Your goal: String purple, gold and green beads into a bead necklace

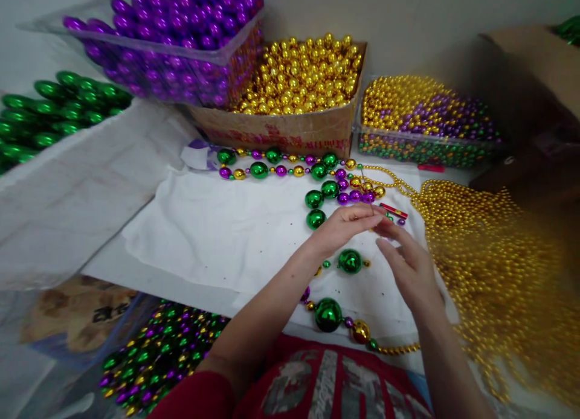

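My left hand (347,227) reaches over the white cloth with its fingers pressed together, pointing right. My right hand (410,259) meets it, thumb and fingers bent in toward the left fingertips. A thin dark line shows at the fingertips; what they pinch is too small to make out. Just below the hands lies a big green bead (350,261) with a small gold one beside it. Behind them are loose purple beads (356,196), gold beads (379,192) and large green beads (316,219). A red lighter-like stick (393,211) lies by the right fingers.
A bead strand (328,314) runs along the near edge. Another strand (259,169) lies at the back. Behind stand a purple bead bin (222,57), a gold bead carton (272,129) and a mixed bead tub (426,142). Gold bead chains (493,274) heap at right.
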The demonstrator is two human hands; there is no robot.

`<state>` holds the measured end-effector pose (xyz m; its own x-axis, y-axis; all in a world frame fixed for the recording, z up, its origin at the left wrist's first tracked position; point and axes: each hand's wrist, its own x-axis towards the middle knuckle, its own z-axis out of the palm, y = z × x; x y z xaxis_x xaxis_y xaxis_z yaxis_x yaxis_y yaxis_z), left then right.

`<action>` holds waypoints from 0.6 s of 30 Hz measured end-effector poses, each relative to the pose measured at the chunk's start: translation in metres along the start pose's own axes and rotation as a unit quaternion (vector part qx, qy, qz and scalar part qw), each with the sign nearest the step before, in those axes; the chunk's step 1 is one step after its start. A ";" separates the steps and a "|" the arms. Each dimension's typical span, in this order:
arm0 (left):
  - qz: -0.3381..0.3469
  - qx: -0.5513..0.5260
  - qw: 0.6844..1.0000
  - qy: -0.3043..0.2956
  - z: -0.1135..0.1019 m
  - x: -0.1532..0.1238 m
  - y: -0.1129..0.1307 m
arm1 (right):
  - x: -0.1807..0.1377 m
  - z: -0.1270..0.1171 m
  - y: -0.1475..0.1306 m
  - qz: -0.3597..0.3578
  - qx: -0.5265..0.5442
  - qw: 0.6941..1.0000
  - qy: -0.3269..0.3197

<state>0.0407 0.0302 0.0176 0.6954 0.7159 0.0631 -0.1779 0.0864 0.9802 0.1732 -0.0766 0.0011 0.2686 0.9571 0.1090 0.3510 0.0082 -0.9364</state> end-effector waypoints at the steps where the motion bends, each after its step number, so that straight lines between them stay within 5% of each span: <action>1: 0.003 -0.005 1.000 0.005 0.001 0.000 0.001 | 0.001 0.002 0.000 0.026 0.044 0.999 -0.016; 7: -0.023 -0.054 0.997 0.041 -0.007 -0.007 -0.007 | -0.001 0.006 0.013 0.151 0.245 0.957 -0.014; 11: -0.056 -0.066 0.996 -0.018 -0.008 -0.014 -0.026 | -0.003 0.004 0.011 0.176 0.310 0.934 0.009; 18: -0.034 0.255 0.955 -0.145 0.011 -0.029 -0.066 | -0.014 -0.026 0.007 0.178 0.264 0.945 0.079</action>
<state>0.0401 -0.0038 -0.0464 0.8701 0.4921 -0.0277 0.1856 -0.2749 0.9434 0.1951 -0.0973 0.0017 0.4300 0.8717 -0.2352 -0.2725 -0.1231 -0.9542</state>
